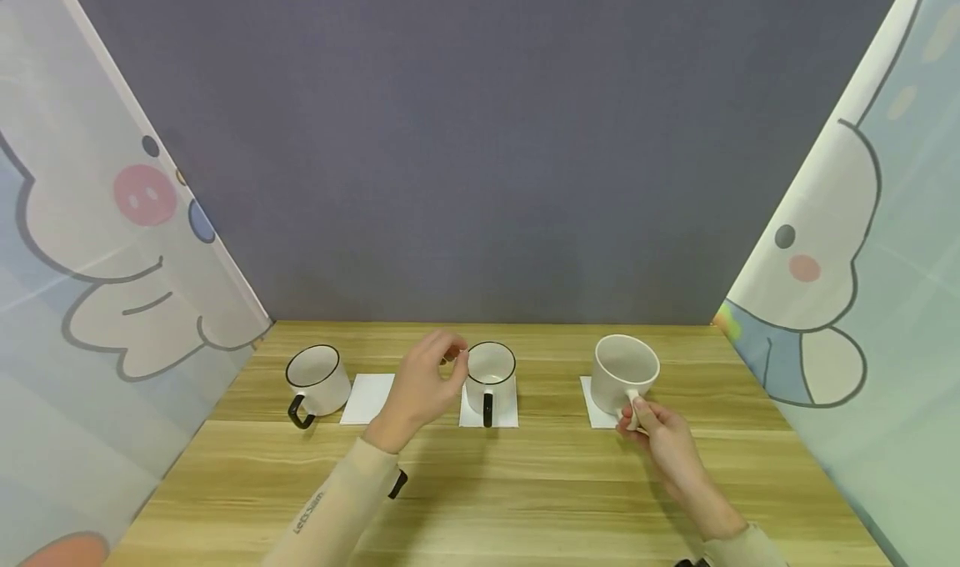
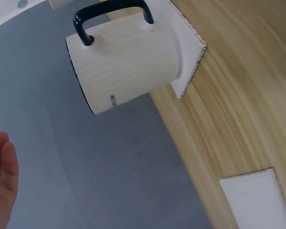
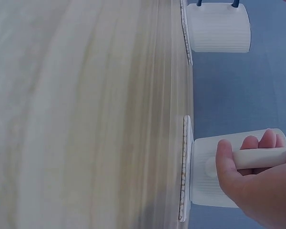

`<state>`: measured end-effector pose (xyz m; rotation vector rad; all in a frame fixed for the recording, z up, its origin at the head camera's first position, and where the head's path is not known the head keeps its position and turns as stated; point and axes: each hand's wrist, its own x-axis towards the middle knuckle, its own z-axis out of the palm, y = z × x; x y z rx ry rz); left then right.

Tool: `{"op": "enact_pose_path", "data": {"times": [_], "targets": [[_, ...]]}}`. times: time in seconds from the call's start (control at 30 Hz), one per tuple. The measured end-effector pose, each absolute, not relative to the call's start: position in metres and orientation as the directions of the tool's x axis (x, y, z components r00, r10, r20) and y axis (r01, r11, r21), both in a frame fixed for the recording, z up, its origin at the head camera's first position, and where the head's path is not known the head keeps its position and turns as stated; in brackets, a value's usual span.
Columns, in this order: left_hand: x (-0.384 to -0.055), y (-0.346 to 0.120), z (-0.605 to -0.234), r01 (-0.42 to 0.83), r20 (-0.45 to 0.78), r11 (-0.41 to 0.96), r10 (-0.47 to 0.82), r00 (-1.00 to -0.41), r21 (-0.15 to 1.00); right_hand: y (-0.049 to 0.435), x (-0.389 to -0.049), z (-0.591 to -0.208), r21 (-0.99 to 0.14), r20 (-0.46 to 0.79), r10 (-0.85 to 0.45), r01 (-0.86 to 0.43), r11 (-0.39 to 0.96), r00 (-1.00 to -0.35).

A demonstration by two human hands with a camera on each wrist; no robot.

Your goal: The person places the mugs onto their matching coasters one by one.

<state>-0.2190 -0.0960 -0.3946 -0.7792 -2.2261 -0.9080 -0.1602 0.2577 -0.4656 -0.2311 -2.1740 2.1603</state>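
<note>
A plain white mug stands at the right over a white square pad. My right hand grips its white handle with thumb and fingers. In the middle, a white mug with a black rim rests on another white pad, its black handle facing me. Just left of that mug, my left hand is raised with loosely bent fingers and nothing in them. The left wrist view shows the left hand apart from the black-handled mug.
Farther left stands another black-rimmed mug, handle towards the front left. Beside it lies a bare white pad, partly covered by my left forearm. A grey panel closes off the back of the wooden table, and cartoon-printed curtains flank it.
</note>
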Motion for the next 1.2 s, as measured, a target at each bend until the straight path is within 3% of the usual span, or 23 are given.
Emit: {"op": "enact_pose_path", "data": {"times": [0.3, 1.2], "targets": [[-0.219, -0.114, -0.406, 0.649, 0.669, 0.577, 0.223, -0.709, 0.495, 0.258, -0.16, -0.466, -0.999, -0.054, 0.161, 0.053, -0.014, -0.985], [-0.216, -0.168, -0.392, 0.6, 0.697, 0.595, 0.09, -0.711, 0.535, 0.257, -0.161, -0.465, -0.999, -0.027, 0.146, 0.022, -0.036, -0.989]]}}
